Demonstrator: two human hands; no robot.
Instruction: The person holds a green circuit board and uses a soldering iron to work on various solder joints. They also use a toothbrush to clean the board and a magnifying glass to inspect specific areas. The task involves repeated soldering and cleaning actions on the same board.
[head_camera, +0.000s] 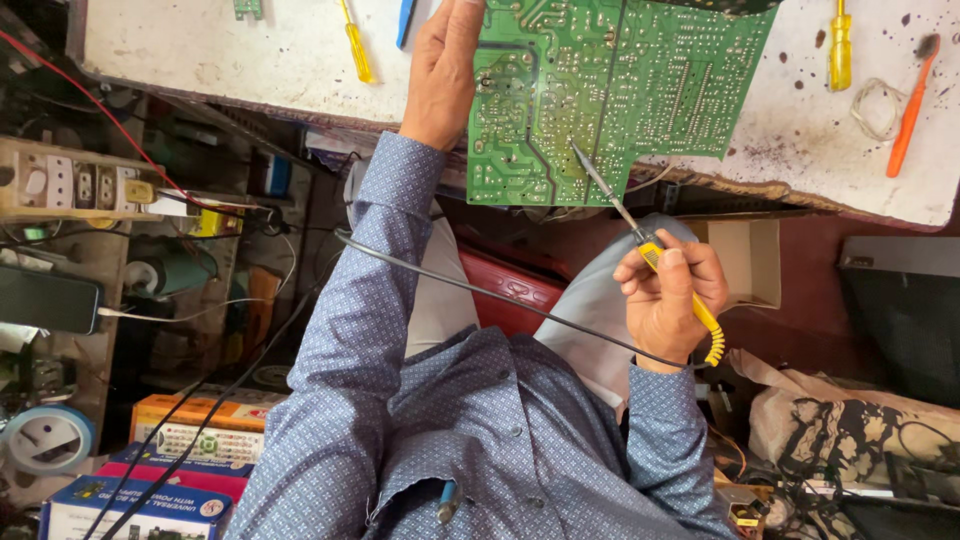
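Note:
A large green circuit board (620, 90) lies solder side up over the near edge of a white worktable (200, 45). My left hand (443, 70) grips the board's left edge. My right hand (670, 295) holds a yellow-handled soldering iron (640, 240) like a pen, its metal tip touching the board's lower middle part. A black cord (480, 290) runs from the iron across my lap.
Yellow screwdrivers (355, 45) (840, 50), an orange brush (910, 105) and a wire coil (878, 108) lie on the table. A power strip (80, 185) and phone (48, 300) sit left. Boxes (200, 430) stand lower left, clutter lower right.

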